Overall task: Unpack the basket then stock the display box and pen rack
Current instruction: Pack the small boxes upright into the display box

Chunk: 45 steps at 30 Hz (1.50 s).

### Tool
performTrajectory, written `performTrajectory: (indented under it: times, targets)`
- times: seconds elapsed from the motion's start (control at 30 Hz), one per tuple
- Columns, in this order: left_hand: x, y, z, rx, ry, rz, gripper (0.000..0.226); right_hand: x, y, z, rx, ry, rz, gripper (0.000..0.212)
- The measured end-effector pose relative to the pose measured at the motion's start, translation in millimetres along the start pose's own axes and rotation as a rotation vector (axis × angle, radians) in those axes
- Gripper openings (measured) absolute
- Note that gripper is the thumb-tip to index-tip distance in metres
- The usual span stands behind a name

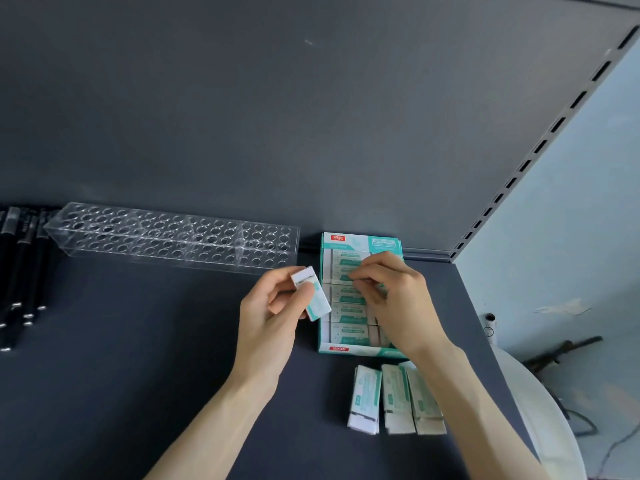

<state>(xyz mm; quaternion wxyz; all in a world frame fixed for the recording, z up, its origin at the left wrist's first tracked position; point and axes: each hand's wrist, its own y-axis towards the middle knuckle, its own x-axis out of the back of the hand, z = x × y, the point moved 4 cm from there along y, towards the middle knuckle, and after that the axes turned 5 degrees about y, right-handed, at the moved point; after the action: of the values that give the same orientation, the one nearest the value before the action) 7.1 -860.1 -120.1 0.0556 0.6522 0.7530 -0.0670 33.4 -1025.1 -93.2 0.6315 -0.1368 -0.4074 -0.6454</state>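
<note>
The fingers [270, 280] of the left hand [273, 313] curl around one sleeved eraser [313, 296], holding it tilted above the shelf [138, 375], just left of the display box [360, 239]. The fingers [374, 268] of the right hand [398, 299] are bent, thumb and forefinger tips close together on the packed erasers [346, 308] in the upper half of the box; whether they actually grip one cannot be told. The right hand and wrist cover the box's right-hand column.

The box, teal and white with red labels, lies against the dark grey back panel [277, 98]. Three loose erasers [398, 398] lie side by side on the shelf near the box's front edge, partly behind the right forearm. To the left, the clear pen rack [173, 237] stands along the back panel, its holes unfilled. Black pens [20, 265] lie at the far left edge.

The shelf surface is matt dark grey. A slotted upright [540, 147] bounds it on the right, with a pale blue wall [571, 237] beyond and a white rounded object [540, 410] below.
</note>
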Motion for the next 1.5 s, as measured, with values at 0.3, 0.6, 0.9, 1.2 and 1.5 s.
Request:
performTrajectory:
  times: [0.3, 0.6, 0.9, 1.2, 1.5]
  targets:
    - [-0.9, -4.1, -6.2, -0.012, -0.019, 0.071, 0.016, 15.7, -6.4, 6.2, -0.174, 0.377, 0.023, 0.012]
    - [-9.7, -9.2, -7.1, -0.125, 0.053, 0.217, 0.022, 22.5, -27.6, 7.5, -0.257, 0.735, 0.093, 0.006]
    - [-13.3, -15.2, 3.6, -0.179, 0.755, 0.270, 0.072, 45.7, -29.8, -22.6, -0.164, 0.030, -0.151, 0.013]
    - [-15.3, -14.4, 6.2, -0.239, 0.844, 0.277, 0.083, 29.5, -20.6, -22.4, -0.068, -0.197, -0.097, 0.015]
    - [-14.6, -15.1, 6.8, -0.215, 0.836, 0.243, 0.084, 28.9, -13.8, -19.5, -0.108, -0.220, -0.055, 0.014]
